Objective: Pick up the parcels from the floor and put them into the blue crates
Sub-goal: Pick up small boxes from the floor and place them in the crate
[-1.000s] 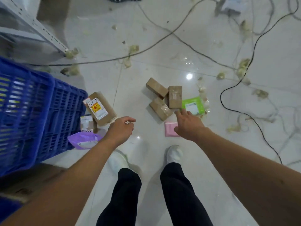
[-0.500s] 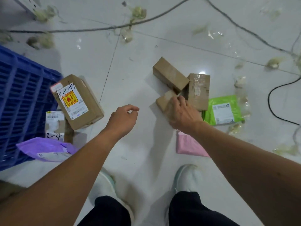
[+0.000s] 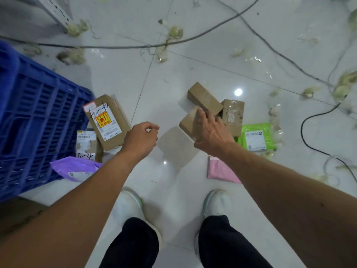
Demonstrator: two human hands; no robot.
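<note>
My right hand (image 3: 209,130) grips a small brown box (image 3: 188,122) and holds it just off the floor, its shadow below. Two more brown boxes (image 3: 204,98) (image 3: 232,113) lie behind it. A green mailer (image 3: 255,138) and a pink mailer (image 3: 220,171) lie to the right. My left hand (image 3: 142,139) hovers with loosely curled fingers and holds nothing, beside a labelled brown box (image 3: 108,120). A smaller labelled parcel (image 3: 86,144) and a purple mailer (image 3: 75,168) lie against the blue crate (image 3: 36,117) at the left.
Black cables (image 3: 313,136) and grey cables (image 3: 135,46) cross the white tiled floor among scraps of yellowish debris (image 3: 174,32). A metal rack leg (image 3: 56,12) stands at the top left. My two white shoes (image 3: 129,204) stand below the parcels.
My right hand closed on the small brown box and lifted it off the floor. The view shifted back slightly. My left hand stayed near the labelled box.
</note>
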